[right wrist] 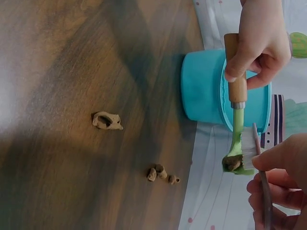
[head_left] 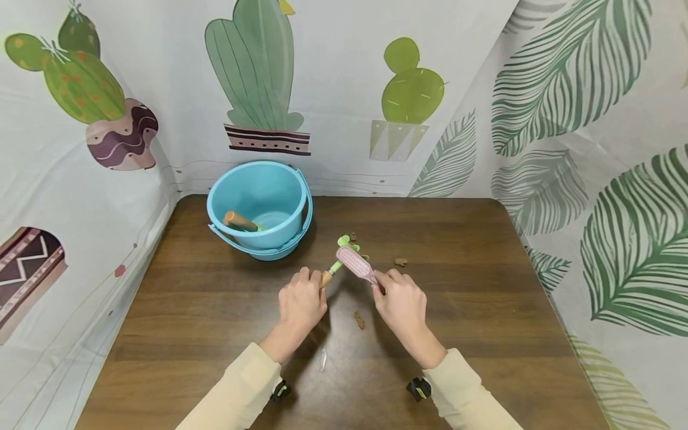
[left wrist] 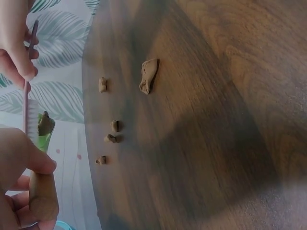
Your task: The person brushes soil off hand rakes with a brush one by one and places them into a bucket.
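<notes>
My left hand (head_left: 303, 300) grips the wooden handle of a small green garden hand rake (head_left: 335, 267). Its head is partly behind the brush in the head view. A brown clod (right wrist: 233, 163) clings to the rake's head in the right wrist view. My right hand (head_left: 401, 301) holds a pink brush (head_left: 355, 263) by its handle. The brush's white bristles (right wrist: 248, 146) touch or nearly touch the rake head beside the clod. Both tools are held above the table.
Brown clay-like pieces lie on the wooden table (head_left: 457, 298): one flat piece (head_left: 359, 320) nearer me, a small lump (head_left: 401, 261) farther right, others near the rake. A blue bucket (head_left: 258, 239) at the back left contains a wooden-handled tool (head_left: 239, 220). A small clear strip (head_left: 323, 359) lies in front.
</notes>
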Tool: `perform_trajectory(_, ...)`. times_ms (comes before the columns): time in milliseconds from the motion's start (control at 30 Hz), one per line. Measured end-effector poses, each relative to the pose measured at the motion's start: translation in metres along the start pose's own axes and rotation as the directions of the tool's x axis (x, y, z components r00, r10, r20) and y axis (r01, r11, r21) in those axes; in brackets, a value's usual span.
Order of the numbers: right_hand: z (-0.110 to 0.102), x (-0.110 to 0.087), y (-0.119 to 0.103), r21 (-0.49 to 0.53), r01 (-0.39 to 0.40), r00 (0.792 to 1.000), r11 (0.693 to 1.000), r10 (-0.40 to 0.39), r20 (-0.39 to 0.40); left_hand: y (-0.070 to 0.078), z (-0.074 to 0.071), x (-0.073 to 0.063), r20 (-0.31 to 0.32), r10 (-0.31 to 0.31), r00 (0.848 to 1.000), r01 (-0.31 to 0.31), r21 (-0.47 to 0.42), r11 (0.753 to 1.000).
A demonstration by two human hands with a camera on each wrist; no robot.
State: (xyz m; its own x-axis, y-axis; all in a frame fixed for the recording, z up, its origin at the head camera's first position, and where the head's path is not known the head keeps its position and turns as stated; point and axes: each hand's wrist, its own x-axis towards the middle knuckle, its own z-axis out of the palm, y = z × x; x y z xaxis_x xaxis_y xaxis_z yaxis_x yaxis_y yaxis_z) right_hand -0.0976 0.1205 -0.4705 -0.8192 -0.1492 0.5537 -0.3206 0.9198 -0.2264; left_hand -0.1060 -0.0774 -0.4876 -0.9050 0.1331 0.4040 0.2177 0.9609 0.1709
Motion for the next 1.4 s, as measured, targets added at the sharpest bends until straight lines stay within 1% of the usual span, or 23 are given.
perform_trajectory(167,-0.001,-0.003,0.004,-0.010,-0.005,1.000,1.000,0.005,-0.001,-0.002,0.001,0.001,-0.007,-0.002,1.000,0.002,0.005,1.000)
perform_trajectory(433,-0.002,-0.009,0.008,-0.002,0.000,1.000,1.000,0.000,-0.004,-0.005,0.000,0.003,-0.011,-0.024,1.000,0.025,0.008,1.000)
perform_trajectory(700,0.000,-0.016,0.014,0.002,-0.013,1.000,1.000,0.013,-0.011,-0.009,0.000,0.004,-0.007,-0.047,0.999,0.047,0.003,0.999)
perform_trajectory(1033,0.000,-0.023,0.025,-0.028,-0.038,0.999,0.999,0.038,-0.001,-0.014,0.000,0.005,-0.040,-0.054,0.998,0.053,-0.020,0.998)
perform_trajectory(1400,0.001,-0.026,0.036,-0.026,-0.040,0.999,0.999,0.040,-0.017,-0.016,-0.002,0.004,-0.010,-0.065,0.998,0.064,-0.040,0.997)
